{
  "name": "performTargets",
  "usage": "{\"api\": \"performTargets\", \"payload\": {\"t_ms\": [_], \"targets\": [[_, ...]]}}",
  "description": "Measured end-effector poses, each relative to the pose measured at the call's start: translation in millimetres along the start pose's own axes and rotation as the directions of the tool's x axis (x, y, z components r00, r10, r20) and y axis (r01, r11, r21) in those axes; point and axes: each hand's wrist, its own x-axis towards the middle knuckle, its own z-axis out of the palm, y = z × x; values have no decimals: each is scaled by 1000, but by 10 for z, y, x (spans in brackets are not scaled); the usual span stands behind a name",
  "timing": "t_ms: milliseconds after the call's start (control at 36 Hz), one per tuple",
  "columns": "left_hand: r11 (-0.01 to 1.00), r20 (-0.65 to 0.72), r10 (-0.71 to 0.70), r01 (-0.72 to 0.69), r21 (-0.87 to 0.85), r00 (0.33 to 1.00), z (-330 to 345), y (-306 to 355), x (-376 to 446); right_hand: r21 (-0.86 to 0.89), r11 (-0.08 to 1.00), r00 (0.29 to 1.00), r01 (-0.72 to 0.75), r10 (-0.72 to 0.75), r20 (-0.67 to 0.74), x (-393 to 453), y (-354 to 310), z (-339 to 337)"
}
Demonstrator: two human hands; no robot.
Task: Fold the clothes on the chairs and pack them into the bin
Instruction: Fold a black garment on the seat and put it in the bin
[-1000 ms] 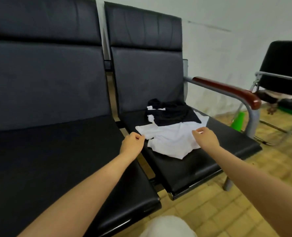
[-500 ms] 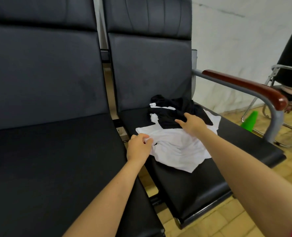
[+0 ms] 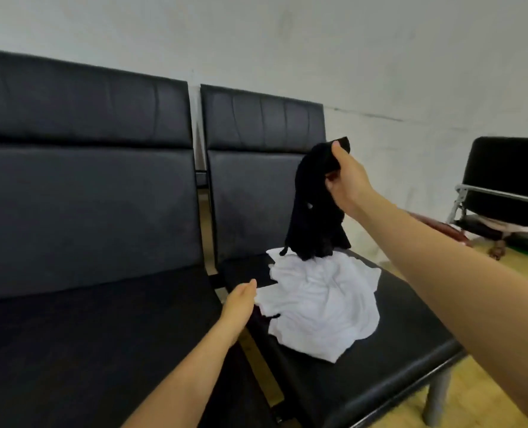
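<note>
The left hand point(image 3: 239, 304) lies low at about 7 o'clock, over the gap between the two black seats, with its fingers stretched forward and close together. The fingertips reach the near-left edge of the white garment point(image 3: 321, 307); whether they pinch the cloth or only touch it cannot be told. At 9 o'clock from this hand spreads the left chair point(image 3: 83, 211), its dark seat and padded back filling that side of the view.

At the centre stands the right chair point(image 3: 253, 193). The white garment lies crumpled on its seat, spread toward the front edge. Just past it, at 12 o'clock from the white heap, the black garment point(image 3: 310, 217) hangs in a long bunch, its lower end touching the top of the white cloth.

The right hand point(image 3: 344, 177) is raised at about 1 o'clock and grips the top of the black garment, thumb up against the cloth and fingers curled round it. Its forearm runs down to 4 o'clock. Farther right, at 3 o'clock, another black chair point(image 3: 503, 177) with a metal frame stands well apart, near the white wall point(image 3: 380, 57).
</note>
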Motion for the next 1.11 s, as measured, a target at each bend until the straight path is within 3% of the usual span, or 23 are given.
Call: {"api": "performTargets", "payload": {"t_ms": [139, 278, 389, 528, 667, 778, 861, 917, 972, 1028, 1056, 1111], "targets": [[923, -120, 70, -110, -368, 990, -557, 727, -313, 194, 981, 983, 10, -46, 180, -372, -469, 763], [812, -222, 312, -381, -443, 924, -1332, 1288, -861, 232, 972, 951, -43, -31, 306, -810, -567, 1413], [764, -170, 367, -401, -506, 915, -1828, 1435, -1266, 182, 975, 930, -128, 54, 363, -1059, -287, 1745], [890, -157, 254, -294, -348, 954, -2280, 1200, -1542, 105, 963, 884, -247, 180, 432, -1388, 354, 2012], [969, -177, 162, -191, -158, 971, -2657, 559, -1597, -24, 922, 849, -386, 365, 384, -1591, 1169, 2081], [984, -282, 138, -100, 144, 949, -2887, -40, -1549, -264, 873, 825, -409, 478, 302, -1723, 1788, 1911], [959, -304, 39, 50, 280, 952, -3019, -421, -1504, -544, 761, 828, -353, 525, 196, -1807, 2166, 1724], [911, -320, 26, 109, 397, 947, -3086, -582, -1481, -734, 635, 875, -239, 469, 121, -1799, 2397, 1550], [876, -319, 26, 132, 464, 947, -3114, -688, -1458, -915, 396, 905, -79, 412, 100, -1739, 2593, 1367], [871, -274, -7, 140, 470, 962, -3094, -761, -1441, -988, 146, 914, 58, 391, 112, -1685, 2684, 1255], [875, -235, -20, 131, 466, 972, -3061, -785, -1442, -990, 118, 922, 74, 370, 113, -1663, 2687, 1239], [881, -174, -22, 101, 461, 985, -2965, -807, -1449, -972, 210, 952, 103, 264, 158, -1635, 2645, 1270]]}}
